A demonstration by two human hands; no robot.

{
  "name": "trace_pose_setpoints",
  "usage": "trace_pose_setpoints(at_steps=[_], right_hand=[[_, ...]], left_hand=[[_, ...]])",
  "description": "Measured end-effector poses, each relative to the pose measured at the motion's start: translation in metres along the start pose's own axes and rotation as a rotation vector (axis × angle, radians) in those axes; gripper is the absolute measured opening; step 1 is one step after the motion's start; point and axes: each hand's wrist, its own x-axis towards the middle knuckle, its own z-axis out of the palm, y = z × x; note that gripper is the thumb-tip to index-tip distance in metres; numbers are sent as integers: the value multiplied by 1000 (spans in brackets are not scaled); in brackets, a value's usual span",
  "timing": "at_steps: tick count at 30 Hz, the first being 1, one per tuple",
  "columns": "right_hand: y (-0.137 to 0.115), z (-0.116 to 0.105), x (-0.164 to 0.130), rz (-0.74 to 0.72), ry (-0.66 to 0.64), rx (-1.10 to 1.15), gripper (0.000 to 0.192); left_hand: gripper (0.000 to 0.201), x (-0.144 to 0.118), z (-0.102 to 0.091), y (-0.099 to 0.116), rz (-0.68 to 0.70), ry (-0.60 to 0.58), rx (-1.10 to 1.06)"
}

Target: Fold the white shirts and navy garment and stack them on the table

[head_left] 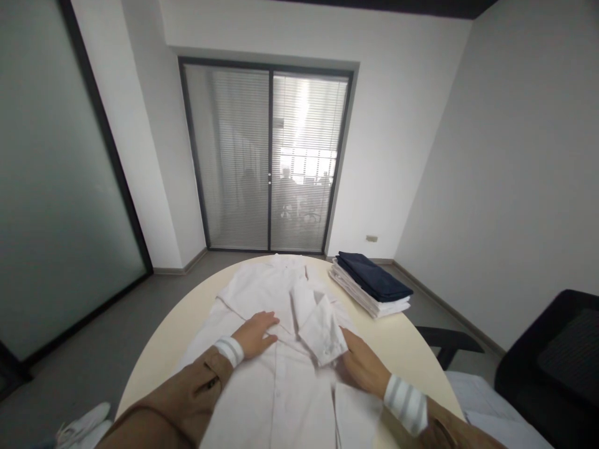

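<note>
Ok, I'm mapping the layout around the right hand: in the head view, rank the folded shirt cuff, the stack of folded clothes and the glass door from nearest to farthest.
From the right hand:
1. White folded shirt cuff, touching the fingers, just left of the hand.
2. Stack of folded clothes, navy on white, at the table's far right edge.
3. Dark-framed glass door with blinds, across the room, beyond the table.

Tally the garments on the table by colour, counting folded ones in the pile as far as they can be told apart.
White shirt spread flat under both hands: 1
Dark navy folded garment atop the pile: 1
White folded garments beneath it: several layers, number unclear
Total told apart: 2, plus the white layers
</note>
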Motion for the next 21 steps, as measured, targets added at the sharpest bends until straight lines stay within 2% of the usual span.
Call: trace_pose_setpoints(at_steps=[2,4,7,10,13,15,17,21], right_hand=[[12,-4,-6,0,55,73,48],[20,-5,-12,31,79,108,53],[25,-4,-23,39,70,105,59],[33,1,-36,-47,-33,20,62],[50,8,-45,-49,-174,-131,64],[62,10,-48,-40,-234,-207,67],[73,7,-48,-64,-286,-240,72],[86,-13,-43,-91,-357,-257,78]], left_hand=[[29,-5,2,-5,13,-3,124],[19,-7,2,-2,-4,36,181],[21,-4,-3,6,-91,123,223],[26,0,-18,-2,-199,296,251],[25,2,-34,-26,-289,422,235],[24,0,-41,-46,-315,419,183],[28,-5,-41,-64,-265,338,123],[61,-22,-33,-81,-105,158,134]])
